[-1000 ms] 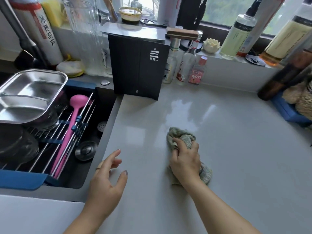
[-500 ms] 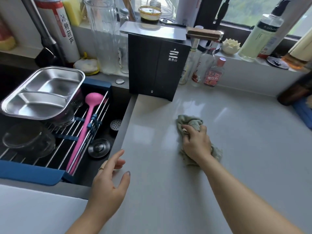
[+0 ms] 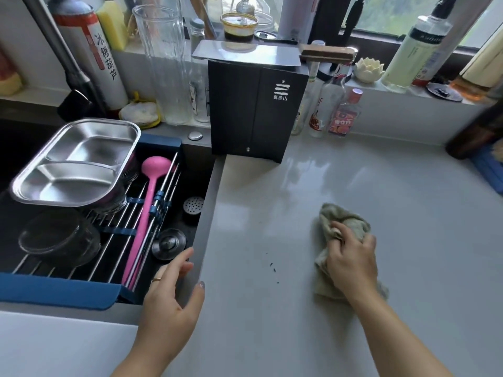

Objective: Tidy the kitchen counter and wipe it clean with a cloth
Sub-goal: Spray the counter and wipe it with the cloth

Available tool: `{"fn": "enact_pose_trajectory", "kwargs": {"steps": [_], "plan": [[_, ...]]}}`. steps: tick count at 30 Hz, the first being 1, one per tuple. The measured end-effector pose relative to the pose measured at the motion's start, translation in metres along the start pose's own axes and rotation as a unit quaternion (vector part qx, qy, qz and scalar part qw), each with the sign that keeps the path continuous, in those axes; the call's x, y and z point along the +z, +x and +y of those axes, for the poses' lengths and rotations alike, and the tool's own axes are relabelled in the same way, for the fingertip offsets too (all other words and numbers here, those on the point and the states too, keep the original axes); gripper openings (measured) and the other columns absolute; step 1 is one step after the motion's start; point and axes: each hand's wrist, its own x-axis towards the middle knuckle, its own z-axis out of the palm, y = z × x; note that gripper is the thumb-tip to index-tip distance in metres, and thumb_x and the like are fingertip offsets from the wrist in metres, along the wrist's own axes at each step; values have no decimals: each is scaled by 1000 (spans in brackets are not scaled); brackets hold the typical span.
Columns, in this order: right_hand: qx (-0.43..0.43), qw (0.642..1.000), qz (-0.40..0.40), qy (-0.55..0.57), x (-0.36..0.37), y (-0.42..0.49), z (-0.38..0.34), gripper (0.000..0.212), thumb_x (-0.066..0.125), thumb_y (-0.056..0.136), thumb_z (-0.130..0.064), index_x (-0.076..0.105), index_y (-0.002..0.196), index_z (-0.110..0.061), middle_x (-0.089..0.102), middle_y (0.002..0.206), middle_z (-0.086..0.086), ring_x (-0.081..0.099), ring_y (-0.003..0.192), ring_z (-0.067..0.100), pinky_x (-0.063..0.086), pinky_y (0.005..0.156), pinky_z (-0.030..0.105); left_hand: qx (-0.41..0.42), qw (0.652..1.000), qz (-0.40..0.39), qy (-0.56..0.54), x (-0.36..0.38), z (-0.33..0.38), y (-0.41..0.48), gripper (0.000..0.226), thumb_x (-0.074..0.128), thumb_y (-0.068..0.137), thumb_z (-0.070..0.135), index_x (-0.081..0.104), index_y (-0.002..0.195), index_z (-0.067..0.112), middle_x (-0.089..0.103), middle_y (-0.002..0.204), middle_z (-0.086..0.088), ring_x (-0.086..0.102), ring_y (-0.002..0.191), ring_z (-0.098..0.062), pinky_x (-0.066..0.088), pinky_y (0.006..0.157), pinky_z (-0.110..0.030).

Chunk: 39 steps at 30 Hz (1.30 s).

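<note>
A crumpled grey-green cloth (image 3: 343, 223) lies on the pale grey counter (image 3: 272, 213), right of the middle. My right hand (image 3: 352, 261) presses down on it, fingers curled into its folds. My left hand (image 3: 174, 300) hovers at the counter's left edge beside the sink, fingers spread and holding nothing, a ring on one finger. A few small dark specks (image 3: 273, 266) sit on the counter between my two hands.
A black box appliance (image 3: 255, 107) stands at the back of the counter. The sink (image 3: 198, 183) on the left holds a wire rack with a steel tray (image 3: 76, 161) and pink ladle (image 3: 147, 213). Bottles (image 3: 345, 115) line the windowsill; dark bottle (image 3: 479, 129) at right.
My right hand has slid the cloth to the right across the counter, leaving dark specks showing where it passed. My left hand stays at the sink's edge.
</note>
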Motion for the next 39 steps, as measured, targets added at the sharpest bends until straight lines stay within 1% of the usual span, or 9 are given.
{"fn": "enact_pose_trajectory", "kwargs": {"steps": [3, 8, 13, 21, 24, 27, 30, 33, 39], "plan": [[-17, 997, -15, -71, 16, -26, -5, 41, 49, 85, -21, 51, 126, -27, 37, 126, 22, 50, 101, 45, 43, 89, 44, -15, 1000, -17, 12, -8, -9, 4, 56, 61, 81, 9, 42, 128, 33, 51, 108, 5, 48, 99, -13, 35, 76, -19], [-65, 994, -31, -79, 55, -56, -55, 40, 48, 85, -26, 51, 124, -31, 36, 130, 19, 50, 100, 41, 43, 86, 42, -7, 1000, -23, 10, -23, -20, 3, 56, 61, 81, 13, 39, 124, 41, 49, 106, 15, 46, 100, 1, 37, 70, -9], [-100, 989, -79, -72, 88, -83, -102, 41, 41, 87, -28, 44, 127, -35, 30, 133, 13, 45, 105, 33, 41, 86, 38, 0, 1000, 12, -6, -41, -27, 1, 60, 62, 79, 6, 39, 112, 51, 50, 105, 18, 49, 102, 1, 36, 87, -24], [-139, 971, -159, 111, 108, -92, -170, 39, 40, 88, -26, 46, 126, -32, 34, 130, 11, 48, 104, 32, 41, 89, 36, 15, 1000, 21, 0, -52, -29, 0, 63, 63, 78, 3, 39, 109, 52, 51, 104, 18, 50, 101, -1, 37, 85, -26], [-129, 967, -111, 188, 90, -63, -163, 42, 41, 88, -23, 45, 129, -32, 37, 128, 13, 51, 102, 31, 39, 86, 29, 12, 1000, 24, -8, -56, -30, -2, 65, 64, 77, 2, 39, 106, 55, 53, 103, 17, 51, 99, -1, 37, 82, -23], [-86, 988, -40, 122, 67, -14, -133, 47, 41, 88, -20, 38, 134, -33, 35, 130, 19, 50, 103, 37, 41, 92, 34, 2, 1000, 16, -12, -58, -32, -2, 62, 62, 79, 4, 38, 108, 53, 52, 103, 17, 50, 98, 1, 37, 84, -23], [-40, 998, -52, 9, 62, 8, -109, 46, 38, 90, -24, 37, 135, -32, 30, 134, 21, 47, 108, 41, 41, 93, 41, 1, 1000, 12, -9, -58, -33, -2, 59, 62, 80, 6, 37, 111, 50, 50, 103, 18, 49, 98, 1, 36, 85, -25], [-88, 992, -53, -67, 84, -3, -117, 38, 39, 89, -26, 46, 127, -25, 32, 133, 17, 44, 109, 38, 42, 89, 43, -4, 1000, 13, -12, -58, -35, -4, 60, 62, 80, 7, 35, 110, 52, 51, 103, 18, 48, 99, 2, 36, 82, -22], [-216, 968, -125, -27, 114, -71, -155, 32, 45, 84, -25, 53, 115, -25, 38, 129, 11, 47, 101, 33, 36, 70, 34, 1, 1000, 25, -11, -58, -36, -3, 63, 63, 77, 1, 39, 107, 52, 54, 102, 13, 51, 99, -4, 38, 83, -25]]}}
